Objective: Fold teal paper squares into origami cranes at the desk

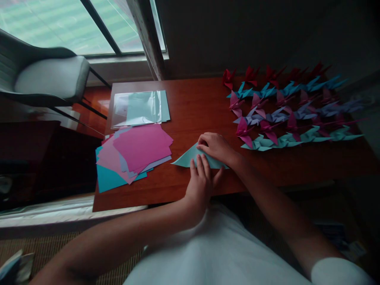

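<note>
A light mint-green sheet of origami paper [187,157], folded into a triangle, lies on the wooden table in front of me. My left hand [201,178] rests on its lower edge with the fingers stretched out flat and the thumb apart. At the top corner, my right hand [214,145] has its fingers curled and pressed together on the paper. That hand and its wrist cover the triangle's right side in part.
To the left lie a fanned pile of coloured paper sheets [142,146] and a clear plastic packet [139,107] of mint paper. Rows of folded paper cranes [263,141] stand on the right of the table [192,107]. A grey chair [50,81] stands beyond the left end.
</note>
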{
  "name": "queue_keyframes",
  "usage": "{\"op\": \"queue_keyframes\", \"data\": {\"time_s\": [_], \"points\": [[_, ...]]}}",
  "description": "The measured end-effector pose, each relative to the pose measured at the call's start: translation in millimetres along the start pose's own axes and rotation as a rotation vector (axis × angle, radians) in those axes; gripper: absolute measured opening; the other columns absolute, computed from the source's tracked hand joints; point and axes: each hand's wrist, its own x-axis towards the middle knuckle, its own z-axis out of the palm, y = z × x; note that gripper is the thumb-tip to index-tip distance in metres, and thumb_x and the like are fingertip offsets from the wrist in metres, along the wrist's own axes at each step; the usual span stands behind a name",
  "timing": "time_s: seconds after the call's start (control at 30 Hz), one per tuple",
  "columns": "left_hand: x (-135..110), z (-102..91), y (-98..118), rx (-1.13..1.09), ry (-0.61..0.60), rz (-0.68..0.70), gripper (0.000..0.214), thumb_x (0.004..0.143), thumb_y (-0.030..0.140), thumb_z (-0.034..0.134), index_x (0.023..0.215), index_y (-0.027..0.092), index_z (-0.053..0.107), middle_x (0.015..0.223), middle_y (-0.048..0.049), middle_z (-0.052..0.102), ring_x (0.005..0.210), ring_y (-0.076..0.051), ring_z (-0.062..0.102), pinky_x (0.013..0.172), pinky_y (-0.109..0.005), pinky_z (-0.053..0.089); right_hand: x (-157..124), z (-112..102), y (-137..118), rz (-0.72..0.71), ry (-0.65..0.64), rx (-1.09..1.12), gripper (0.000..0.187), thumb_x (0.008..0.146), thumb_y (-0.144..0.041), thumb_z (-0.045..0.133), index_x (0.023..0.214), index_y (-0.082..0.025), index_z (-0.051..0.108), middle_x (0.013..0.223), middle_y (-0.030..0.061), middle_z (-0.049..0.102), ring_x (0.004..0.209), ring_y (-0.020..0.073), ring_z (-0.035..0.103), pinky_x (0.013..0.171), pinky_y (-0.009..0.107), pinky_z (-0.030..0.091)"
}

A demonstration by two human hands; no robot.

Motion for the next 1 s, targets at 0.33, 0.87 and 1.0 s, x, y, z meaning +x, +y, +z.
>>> {"op": "queue_keyframes", "data": {"time_s": [0.33,0.87,1.0], "points": [[9.7,3.7,8.7,0.044,0.071,-0.006,0.093,0.083,0.032,0.078,0.160,0.027,0.026,0.151,-0.0261,0.048,0.142,-0.045,0.044,0.115,-0.070,0.028,-0.7,-0.3,-1.8,0.003,0.004,-0.013,0.004,0.090,-0.022,0.068,0.089,-0.018,0.069,0.095,0.0055,0.072,0.088,0.0179,0.063,0.076,0.028,0.042],[4.5,-8.7,-2.7,0.049,0.036,0.086,0.123,0.063,0.079,0.072,0.159,0.015,0.028,0.152,-0.0340,0.041,0.137,-0.051,0.046,0.111,-0.063,0.036,-4.2,3.6,-0.3,-0.012,0.021,-0.017,0.004,0.092,-0.022,0.065,0.090,-0.018,0.066,0.095,0.0047,0.070,0.086,0.0171,0.062,0.074,0.027,0.042],[-22.5,8.6,-23.8,-0.009,0.148,0.080,0.114,0.078,0.082,0.055,0.157,0.003,0.029,0.162,-0.0300,0.026,0.149,-0.045,0.030,0.119,-0.053,0.029,-4.3,5.4,-0.1,-0.019,0.027,-0.027,0.003,0.092,-0.021,0.065,0.090,-0.019,0.066,0.094,0.0046,0.069,0.087,0.0176,0.062,0.076,0.028,0.042]]}}
